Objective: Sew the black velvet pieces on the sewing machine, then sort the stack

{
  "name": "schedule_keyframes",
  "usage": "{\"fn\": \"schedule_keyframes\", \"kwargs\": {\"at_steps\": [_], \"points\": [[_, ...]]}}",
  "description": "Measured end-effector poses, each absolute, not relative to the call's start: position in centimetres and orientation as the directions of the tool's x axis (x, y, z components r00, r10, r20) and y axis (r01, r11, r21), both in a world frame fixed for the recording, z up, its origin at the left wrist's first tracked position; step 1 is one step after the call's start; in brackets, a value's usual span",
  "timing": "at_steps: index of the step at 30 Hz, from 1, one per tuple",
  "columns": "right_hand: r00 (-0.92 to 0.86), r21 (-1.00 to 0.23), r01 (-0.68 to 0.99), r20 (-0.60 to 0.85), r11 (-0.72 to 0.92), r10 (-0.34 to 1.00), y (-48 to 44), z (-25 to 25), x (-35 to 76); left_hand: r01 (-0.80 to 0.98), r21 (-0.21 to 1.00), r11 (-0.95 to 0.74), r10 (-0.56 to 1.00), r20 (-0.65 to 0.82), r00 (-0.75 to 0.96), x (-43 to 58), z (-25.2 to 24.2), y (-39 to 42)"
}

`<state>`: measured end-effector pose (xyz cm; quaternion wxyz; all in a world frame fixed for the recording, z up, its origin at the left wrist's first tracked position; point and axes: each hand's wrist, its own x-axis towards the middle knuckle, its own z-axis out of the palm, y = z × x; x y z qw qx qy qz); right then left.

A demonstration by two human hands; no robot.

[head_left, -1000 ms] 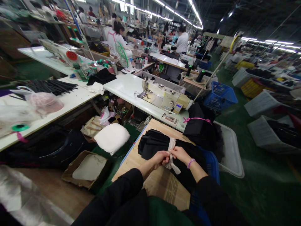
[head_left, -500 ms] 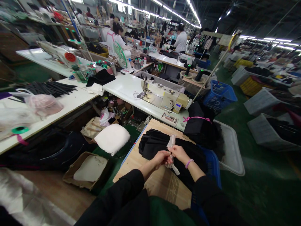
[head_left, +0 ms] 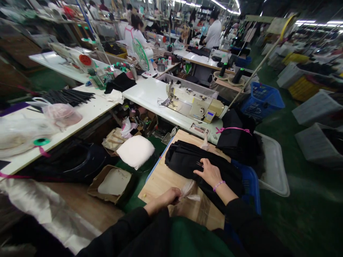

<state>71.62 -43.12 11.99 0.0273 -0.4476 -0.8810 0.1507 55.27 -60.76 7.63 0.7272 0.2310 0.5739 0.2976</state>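
Observation:
A folded bundle of black fabric (head_left: 184,159) lies on a wooden board (head_left: 158,175). My left hand (head_left: 170,197) is closed on a whitish cloth strip (head_left: 188,187) at the near side of the bundle. A further length of whitish strip shows past the bundle's far edge; whether both are one piece is hidden by the fabric. My right hand (head_left: 211,174), with a pink bead bracelet at the wrist, lies over the bundle with its fingers spread and nothing held.
Beyond the board stands a sewing machine (head_left: 198,105) on a white table. Another black bundle (head_left: 234,137), tied with pink ribbon, sits at the right above a white bin (head_left: 276,160). A white cushion (head_left: 136,151) is at the left, near a cardboard box (head_left: 112,184). Two co-workers are further back.
Both hands were together at the strip over the bundle. My left hand has pulled strip toward me and left; my right hand has let go and opened on the fabric. The strip's tie has come loose.

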Motion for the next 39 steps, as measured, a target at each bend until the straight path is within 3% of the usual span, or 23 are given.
{"fn": "schedule_keyframes", "kwargs": {"at_steps": [5, 9, 13, 16, 18, 23, 29, 36, 39], "points": [[-0.607, -0.222, 0.786, -0.096, 0.577, 0.789, -42.5, 12.1, 71.7, -0.049, 0.649, 0.759, 0.642, -0.733, 0.225, 55.0, 8.1, -62.6], [-0.610, -0.192, 0.786, -0.088, 0.588, 0.787, -42.6, 12.4, 71.7, 0.154, 0.642, 0.751, 0.642, -0.764, 0.062, 53.1, 9.0, -64.3], [-0.602, -0.187, 0.794, -0.105, 0.579, 0.792, -42.8, 12.8, 71.4, 0.426, 0.645, 0.634, 0.758, -0.626, -0.182, 54.0, 9.3, -62.8], [-0.597, -0.188, 0.798, -0.117, 0.573, 0.793, -42.7, 13.0, 71.3, 0.639, 0.565, 0.522, 0.806, -0.571, -0.154, 57.7, 8.3, -59.6], [-0.598, -0.196, 0.796, -0.113, 0.572, 0.793, -42.8, 13.0, 71.4, 0.674, 0.555, 0.488, 0.813, -0.570, -0.119, 60.5, 7.1, -57.6], [-0.646, -0.196, 0.754, -0.048, 0.626, 0.762, -43.7, 12.4, 72.6, 0.600, 0.669, 0.438, 0.853, -0.520, -0.043, 64.0, 4.6, -55.9], [-0.686, -0.168, 0.710, 0.051, 0.684, 0.726, -43.3, 11.4, 74.0, 0.425, 0.730, 0.535, 0.830, -0.547, -0.106, 62.4, 4.3, -55.6], [-0.683, -0.181, 0.695, 0.136, 0.695, 0.718, -42.1, 10.5, 74.2, 0.291, 0.815, 0.502, 0.857, -0.513, -0.041, 58.5, 7.7, -58.4], [-0.674, -0.194, 0.698, 0.146, 0.689, 0.724, -42.0, 10.3, 74.2, 0.031, 0.854, 0.520, 0.850, -0.521, 0.084, 56.5, 10.9, -61.5]]}}
